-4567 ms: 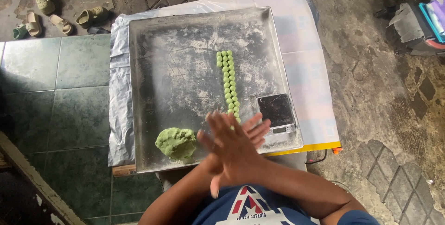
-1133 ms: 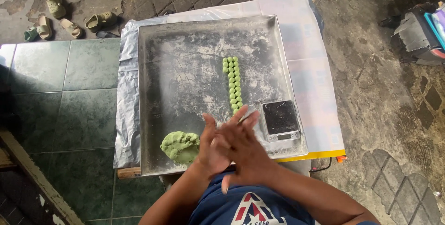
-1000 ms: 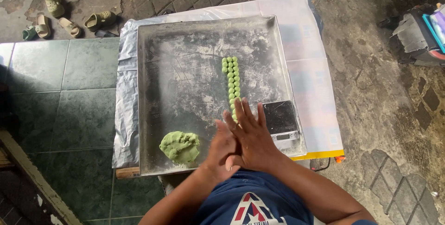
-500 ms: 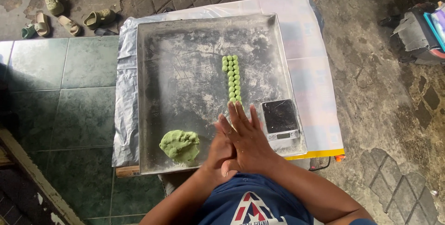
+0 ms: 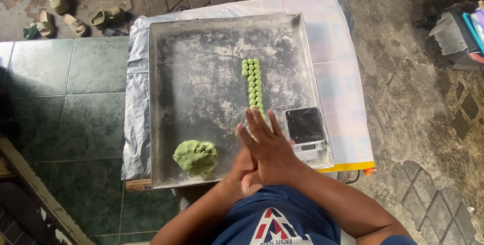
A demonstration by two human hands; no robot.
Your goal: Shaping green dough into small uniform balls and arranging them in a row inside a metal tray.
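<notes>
Well left of the hands, sandals (image 5: 75,17) lie on the floor (image 5: 60,88) (green tiles, some stone beyond). Closer in, just left of the left hand (image 5: 241,167), a green dough lump (image 5: 195,157) sits on the floured metal tray (image 5: 201,73), apart from the fingers. The left hand lies under the right hand (image 5: 269,146), palms pressed flat together over the tray's near edge; the right fingers are spread and point away from the body. Whether anything is caught between the palms cannot be told. Straight beyond the right fingertips, a double row of small green balls (image 5: 253,86) runs up the tray, its near end just at the fingertips. Just right of the right hand, a small dark scale (image 5: 305,128) rests on the tray's near right corner. Under the tray a pale sheet (image 5: 338,73) covers the table.
</notes>
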